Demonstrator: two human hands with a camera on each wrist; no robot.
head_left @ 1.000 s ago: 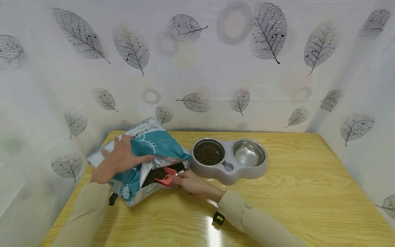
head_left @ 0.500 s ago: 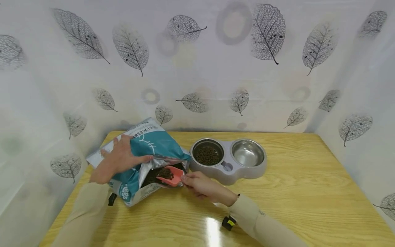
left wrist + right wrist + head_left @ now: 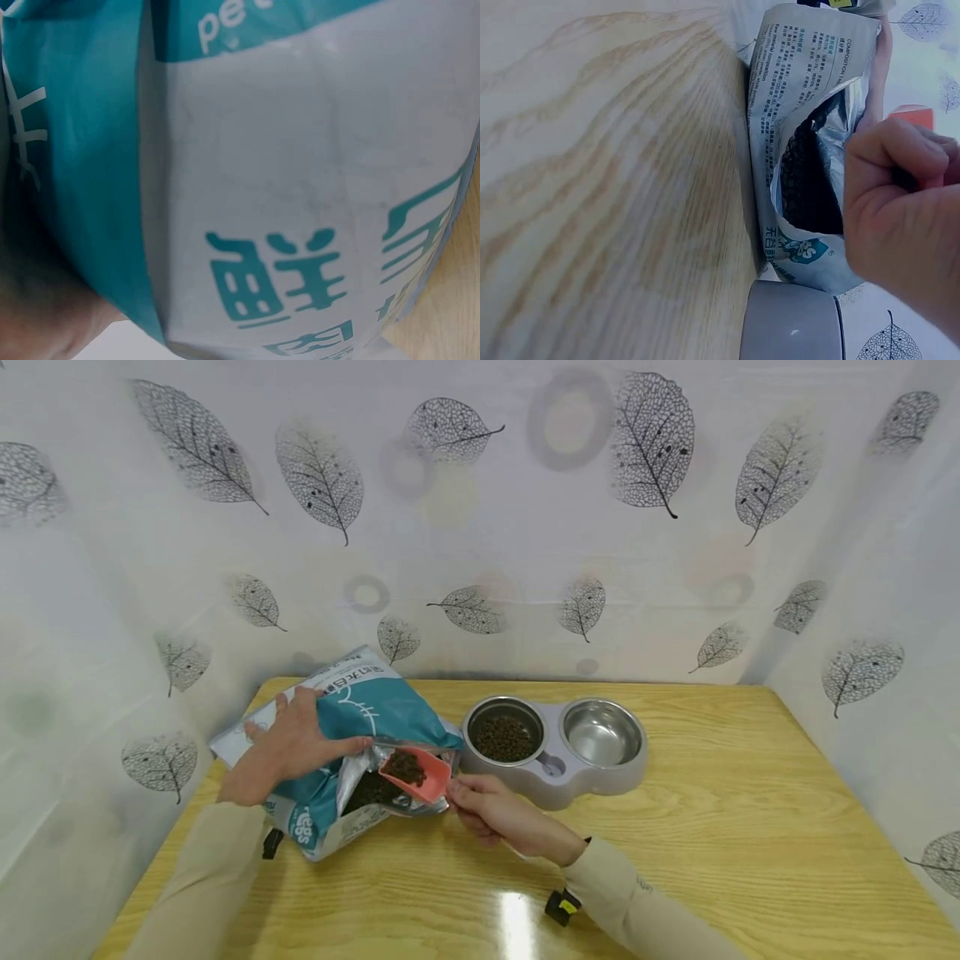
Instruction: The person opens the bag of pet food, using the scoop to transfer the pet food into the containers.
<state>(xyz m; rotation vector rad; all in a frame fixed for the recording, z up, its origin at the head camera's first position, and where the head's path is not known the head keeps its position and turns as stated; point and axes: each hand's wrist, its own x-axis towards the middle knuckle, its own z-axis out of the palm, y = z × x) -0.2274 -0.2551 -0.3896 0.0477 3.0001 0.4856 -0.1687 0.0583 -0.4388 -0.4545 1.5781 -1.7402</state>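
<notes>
A teal and white pet food bag lies on its side, its mouth facing right and dark kibble showing inside. My left hand rests on the bag's upper side with fingers spread and thumb extended. My right hand grips the handle of a red scoop holding a heap of brown kibble. In the head view the scoop overlaps the bag's mouth. The right wrist view shows my curled fingers, most of the scoop hidden behind them, next to the open bag.
Right of the bag stands a grey double feeder. Its left steel bowl contains kibble; the right steel bowl shows bare metal. All stand on a wooden table, with a leaf-patterned curtain behind.
My right hand has drawn the scoop back to the right and raised it with its load of kibble, out from deeper in the bag's mouth. The left hand stays in place.
</notes>
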